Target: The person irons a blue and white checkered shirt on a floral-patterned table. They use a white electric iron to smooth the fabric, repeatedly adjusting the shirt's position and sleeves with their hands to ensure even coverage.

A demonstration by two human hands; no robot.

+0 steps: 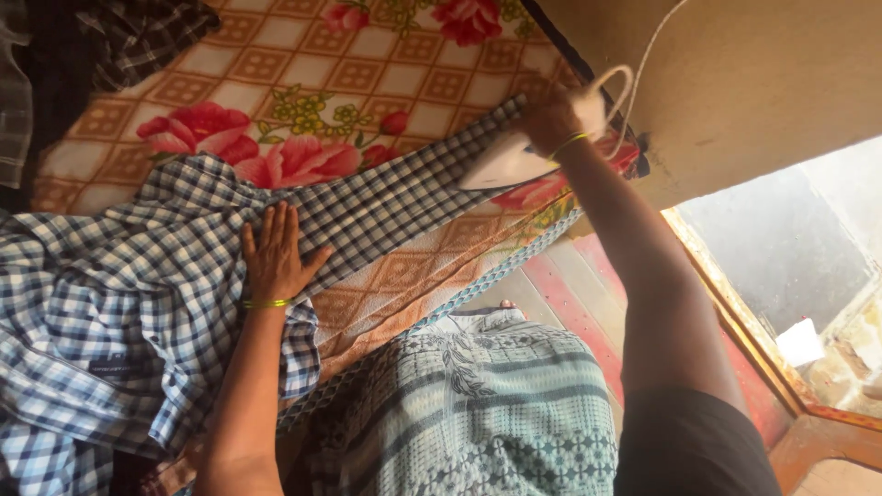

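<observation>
so this looks like ironing somewhere mid-way, going by how the cloth lies; the sleeve (404, 197) of the blue-and-white checked shirt (110, 312) is stretched out long and looks flat and smooth, with the iron (508, 161) sitting right at its far cuff end; the body of the shirt, at the sleeve's near end, is bunched and rumpled in soft folds, so I'd guess that part isn't pressed yet

right hand (556, 115) is closed around the iron's handle, fist tight, thin bangle on the wrist; a pale cord (643, 64) loops up from the iron past the sleeve's far end; left hand (274, 253) is fully open, palm down, fingers spread, pressing flat where the sleeve meets the shirt body; it grips nothing, just pins the cloth

materials: shirt is thin woven cotton-looking stuff, small check on the sleeve; iron is white, smooth, wedge-shaped with a pointed nose; under the sleeve is a blanket (276, 73) in tan lattice print with big red roses, looks soft and a bit fuzzy; beyond the sleeve's far end a plain beige wall (753, 83), matte and rough; below the sleeve, the person's patterned grey-teal wrap (496, 404); a dark checked garment (138, 37) lies well off from the sleeve, at the top corner
</observation>
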